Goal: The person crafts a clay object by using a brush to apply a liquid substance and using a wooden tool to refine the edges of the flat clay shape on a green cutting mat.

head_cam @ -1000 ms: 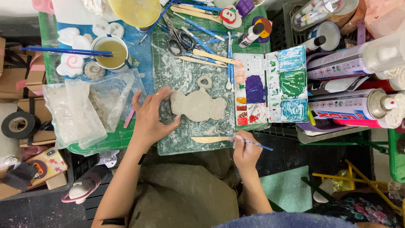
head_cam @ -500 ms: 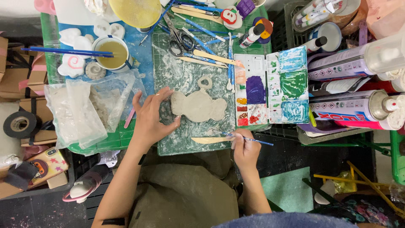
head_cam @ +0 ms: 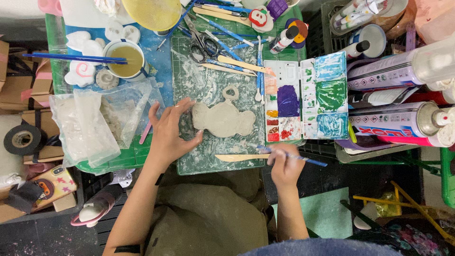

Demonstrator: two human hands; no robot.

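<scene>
Grey clay lies flat on your green cutting mat (head_cam: 204,90), pressed into a lumpy flat clay shape (head_cam: 223,119) with a little ring on its far edge. It sits in the middle of the mat, just left of the paint palette (head_cam: 305,102).

Your left hand (head_cam: 169,133) rests on the mat at the left end of the clay. Its fingers are spread and bent, and the fingertips (head_cam: 198,134) touch the clay's left edge. It pinches at the clay but does not lift it.

Your right hand (head_cam: 284,163) is at the near edge of the mat. It is curled shut around a thin blue brush (head_cam: 303,158), which points off to the right. Just left of this hand lies a flat wooden stick (head_cam: 239,157).

Left of the mat you have a clear plastic bag (head_cam: 97,123) with more clay in it. On the far side stands a cup of muddy water (head_cam: 125,59) with blue sticks laid across it. Scissors (head_cam: 201,45) lie at the far end of the mat. Big spray cans (head_cam: 403,121) lie on the right.
</scene>
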